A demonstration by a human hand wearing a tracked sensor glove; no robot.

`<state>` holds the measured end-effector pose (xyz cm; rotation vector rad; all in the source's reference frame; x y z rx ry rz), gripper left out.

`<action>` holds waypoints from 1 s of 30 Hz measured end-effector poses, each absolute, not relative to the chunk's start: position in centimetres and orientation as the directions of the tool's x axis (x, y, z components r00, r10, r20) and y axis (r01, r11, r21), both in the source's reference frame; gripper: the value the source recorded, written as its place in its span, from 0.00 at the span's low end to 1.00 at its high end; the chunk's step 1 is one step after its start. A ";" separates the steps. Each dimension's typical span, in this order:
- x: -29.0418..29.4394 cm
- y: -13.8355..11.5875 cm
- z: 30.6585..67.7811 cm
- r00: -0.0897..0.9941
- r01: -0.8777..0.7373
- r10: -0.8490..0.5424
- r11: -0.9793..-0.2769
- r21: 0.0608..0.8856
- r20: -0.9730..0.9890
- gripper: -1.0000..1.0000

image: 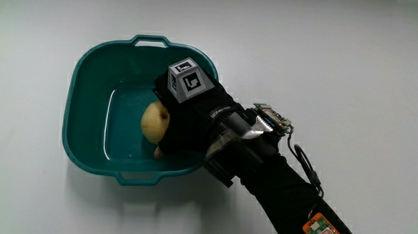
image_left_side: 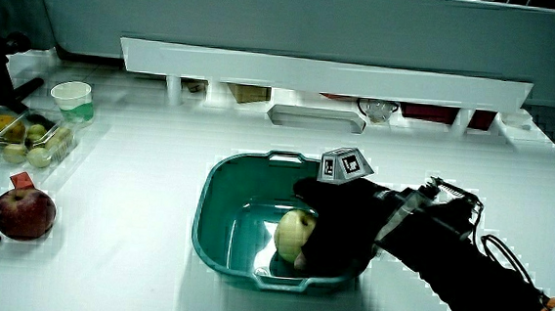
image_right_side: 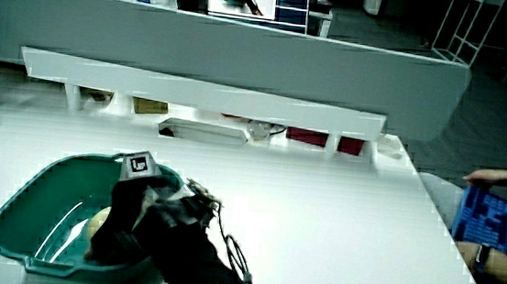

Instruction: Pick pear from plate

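hand: inside teal basin, fingers curled around pear | pear: on basin floor | basin: mid-table, well clear of its edges

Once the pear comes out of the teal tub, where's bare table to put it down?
Bare table lies between the tub and the low partition, and beside the forearm. It is crowded by the red apple, fruit tray and cup. The hand is in the tub at the pear.
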<state>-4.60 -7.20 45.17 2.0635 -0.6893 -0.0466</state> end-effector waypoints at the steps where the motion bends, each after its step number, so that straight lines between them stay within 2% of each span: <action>1: -4.6 -7.2 45.1 0.848 -0.445 -0.488 -0.447 0.776 0.205 0.64; 6: -4.6 -7.2 45.0 0.847 -0.450 -0.492 -0.458 0.766 0.203 0.73; 7: -4.7 -7.1 45.1 0.839 -0.462 -0.493 -0.424 0.779 0.230 0.75; 11: -4.7 -7.1 45.0 0.844 -0.455 -0.495 -0.457 0.764 0.206 0.82; 13: -4.8 -7.1 45.0 0.832 -0.478 -0.503 -0.439 0.761 0.233 0.86; 21: -4.9 -6.8 44.5 0.826 -0.502 -0.522 -0.506 0.701 0.214 1.00; 30: -4.9 -6.6 43.7 0.818 -0.527 -0.532 -0.541 0.656 0.218 1.00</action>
